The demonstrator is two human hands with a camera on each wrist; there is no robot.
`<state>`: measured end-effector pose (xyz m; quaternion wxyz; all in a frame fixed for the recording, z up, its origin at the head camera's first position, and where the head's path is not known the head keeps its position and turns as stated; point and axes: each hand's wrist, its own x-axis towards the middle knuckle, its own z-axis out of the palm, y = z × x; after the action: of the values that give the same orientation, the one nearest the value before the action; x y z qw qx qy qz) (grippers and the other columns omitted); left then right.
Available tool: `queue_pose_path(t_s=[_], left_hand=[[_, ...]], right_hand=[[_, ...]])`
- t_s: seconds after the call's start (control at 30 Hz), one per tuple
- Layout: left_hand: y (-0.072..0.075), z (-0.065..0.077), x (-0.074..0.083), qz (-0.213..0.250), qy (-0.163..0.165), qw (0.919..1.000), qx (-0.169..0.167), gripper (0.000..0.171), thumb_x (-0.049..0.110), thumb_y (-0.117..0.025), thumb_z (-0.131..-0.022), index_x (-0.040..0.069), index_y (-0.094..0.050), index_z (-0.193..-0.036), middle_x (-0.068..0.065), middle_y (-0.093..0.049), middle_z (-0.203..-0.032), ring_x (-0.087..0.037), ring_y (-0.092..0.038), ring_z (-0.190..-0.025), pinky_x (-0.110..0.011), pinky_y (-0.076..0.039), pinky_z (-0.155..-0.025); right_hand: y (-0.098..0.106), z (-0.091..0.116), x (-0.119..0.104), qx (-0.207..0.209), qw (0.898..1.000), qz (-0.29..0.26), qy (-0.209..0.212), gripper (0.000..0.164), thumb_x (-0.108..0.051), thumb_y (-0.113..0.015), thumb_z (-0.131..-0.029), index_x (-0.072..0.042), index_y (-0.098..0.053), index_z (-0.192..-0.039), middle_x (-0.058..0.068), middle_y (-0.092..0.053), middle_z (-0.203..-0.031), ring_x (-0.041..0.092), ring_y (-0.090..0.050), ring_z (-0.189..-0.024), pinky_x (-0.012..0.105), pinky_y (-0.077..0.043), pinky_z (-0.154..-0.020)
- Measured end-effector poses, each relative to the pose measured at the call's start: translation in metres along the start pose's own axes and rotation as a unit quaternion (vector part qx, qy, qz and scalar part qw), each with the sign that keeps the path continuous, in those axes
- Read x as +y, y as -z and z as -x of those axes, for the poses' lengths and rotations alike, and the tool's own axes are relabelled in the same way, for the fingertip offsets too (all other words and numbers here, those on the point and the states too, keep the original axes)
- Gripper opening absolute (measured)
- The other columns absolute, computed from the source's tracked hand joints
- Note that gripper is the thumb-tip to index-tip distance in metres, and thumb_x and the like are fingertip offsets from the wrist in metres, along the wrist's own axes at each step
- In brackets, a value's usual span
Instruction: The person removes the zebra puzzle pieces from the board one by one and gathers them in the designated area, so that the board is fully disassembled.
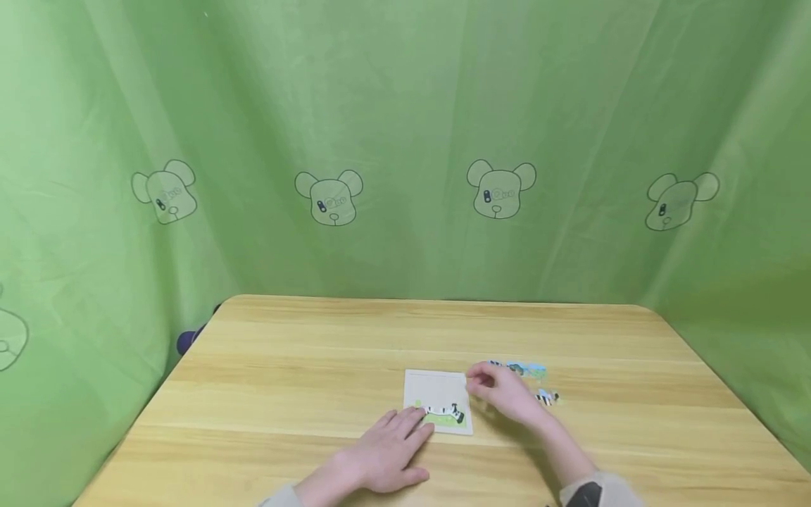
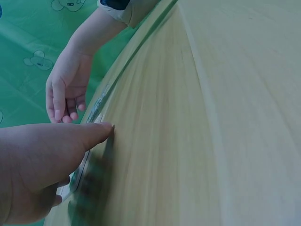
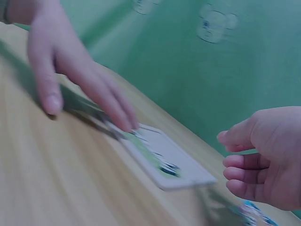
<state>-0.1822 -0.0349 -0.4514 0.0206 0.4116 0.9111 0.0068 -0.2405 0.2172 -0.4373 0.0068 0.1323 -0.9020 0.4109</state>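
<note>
A square white puzzle board (image 1: 437, 389) lies on the table, with a strip of puzzle pieces (image 1: 448, 417) along its near side showing a black-and-white animal on green. My left hand (image 1: 393, 447) is spread palm down, its straight fingertips resting on the board's near left corner and covering part of the strip. Over the board's right edge hovers my right hand (image 1: 507, 394), fingers loosely bent and nothing visible between them. From the right wrist view, this right hand (image 3: 265, 157) is raised beside the board (image 3: 188, 181), apart from it.
Several loose puzzle pieces (image 1: 526, 369) lie beyond and to the right of the right hand, and a striped piece (image 1: 546, 398) is closer by its wrist. The wooden table (image 1: 304, 352) ends at a green curtain (image 1: 405, 141) with bear heads on it.
</note>
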Motion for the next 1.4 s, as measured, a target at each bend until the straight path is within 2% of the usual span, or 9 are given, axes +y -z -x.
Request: queue_pose_path(t_s=[0.17,0.37,0.6,0.8,0.97,1.27,1.4], left_hand=[[0.001,0.008,-0.006,0.006,0.006,1.0000,0.003,0.069,0.055,-0.043,-0.091,0.011,-0.033,-0.144,-0.012,-0.026,-0.149,-0.025,-0.026,-0.136,-0.043,-0.025,-0.110],[-0.002,0.016,-0.011,0.014,0.011,0.9998,0.001,0.069,0.055,-0.042,-0.091,0.010,-0.034,-0.143,-0.014,-0.028,-0.148,-0.027,-0.027,-0.135,-0.045,-0.026,-0.108],[-0.002,0.017,-0.013,0.008,0.010,0.9999,0.005,0.068,0.054,-0.041,-0.092,0.009,-0.035,-0.142,-0.013,-0.029,-0.148,-0.027,-0.029,-0.135,-0.045,-0.027,-0.108],[-0.001,0.017,-0.012,0.002,0.012,0.9999,0.009,0.067,0.054,-0.041,-0.092,0.009,-0.037,-0.141,-0.014,-0.031,-0.147,-0.026,-0.030,-0.134,-0.044,-0.028,-0.108],[-0.003,0.017,-0.012,0.008,0.011,0.9998,0.012,0.067,0.054,-0.042,-0.092,0.007,-0.038,-0.140,-0.016,-0.031,-0.146,-0.027,-0.030,-0.134,-0.045,-0.028,-0.108],[-0.004,0.018,-0.011,0.010,0.011,0.9998,0.015,0.066,0.053,-0.042,-0.092,0.007,-0.039,-0.139,-0.015,-0.032,-0.146,-0.025,-0.029,-0.134,-0.045,-0.028,-0.108],[-0.005,0.018,-0.012,0.009,0.009,0.9997,0.020,0.067,0.053,-0.042,-0.092,0.006,-0.040,-0.139,-0.015,-0.033,-0.146,-0.026,-0.030,-0.134,-0.045,-0.028,-0.107]], right_hand=[[-0.025,-0.004,-0.016,-0.031,0.999,-0.017,0.024,0.030,-0.009,-0.070,-0.078,0.000,-0.062,-0.105,-0.001,-0.060,-0.084,0.014,-0.056,-0.079,0.025,-0.049,-0.072],[-0.049,-0.005,-0.033,-0.056,0.997,-0.025,0.054,0.034,-0.006,-0.073,-0.074,0.002,-0.061,-0.105,0.002,-0.058,-0.082,0.014,-0.053,-0.075,0.021,-0.047,-0.066],[-0.066,-0.008,-0.035,-0.066,0.996,0.001,0.054,0.031,-0.001,-0.072,-0.070,0.001,-0.062,-0.100,-0.001,-0.053,-0.074,0.012,-0.047,-0.066,0.022,-0.043,-0.059],[-0.073,-0.010,-0.033,-0.061,0.995,0.044,0.067,0.031,-0.003,-0.074,-0.067,0.002,-0.063,-0.095,0.001,-0.051,-0.076,0.012,-0.045,-0.070,0.023,-0.043,-0.061],[-0.076,-0.009,-0.036,-0.066,0.994,0.064,0.060,0.029,-0.005,-0.075,-0.068,0.003,-0.063,-0.094,0.001,-0.050,-0.077,0.013,-0.045,-0.071,0.025,-0.042,-0.063],[-0.076,-0.007,-0.038,-0.063,0.995,0.047,0.056,0.031,-0.002,-0.073,-0.069,-0.007,-0.052,-0.090,-0.001,-0.047,-0.076,0.012,-0.043,-0.066,0.024,-0.039,-0.059],[-0.078,-0.006,-0.037,-0.052,0.997,0.026,0.055,0.026,0.000,-0.069,-0.074,-0.008,-0.052,-0.091,-0.002,-0.049,-0.076,0.011,-0.044,-0.065,0.024,-0.039,-0.059]])
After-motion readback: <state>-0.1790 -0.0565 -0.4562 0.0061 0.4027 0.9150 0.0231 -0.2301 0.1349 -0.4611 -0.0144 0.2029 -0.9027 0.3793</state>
